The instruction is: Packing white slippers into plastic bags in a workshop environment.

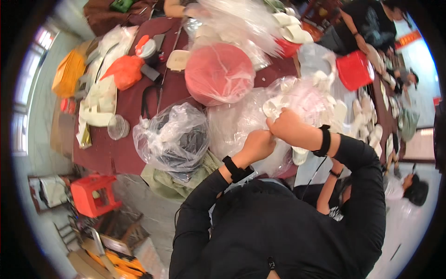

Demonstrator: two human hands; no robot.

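Note:
My left hand (pixel 258 146) and my right hand (pixel 290 128) meet over a spread of clear plastic bags (pixel 232 123). The fingers of both are closed in a pinch and nearly touch. Whatever lies between the fingertips is too small to make out. Just beyond my right hand rests a white slipper-like piece (pixel 271 106), partly covered by film. More white shoe pieces (pixel 340 111) lie to the right in a loose pile. A clear bag packed with dark material (pixel 174 139) stands left of my hands. Behind it sits a round red container (pixel 219 74) wrapped in clear plastic.
The dark red tabletop (pixel 100 156) also carries an orange bag (pixel 123 72), a clear plastic cup (pixel 118 127) and a cream lid-like piece (pixel 178 61). A red basin (pixel 354 70) stands at the right near other people. A red stool (pixel 95 195) is on the floor at left.

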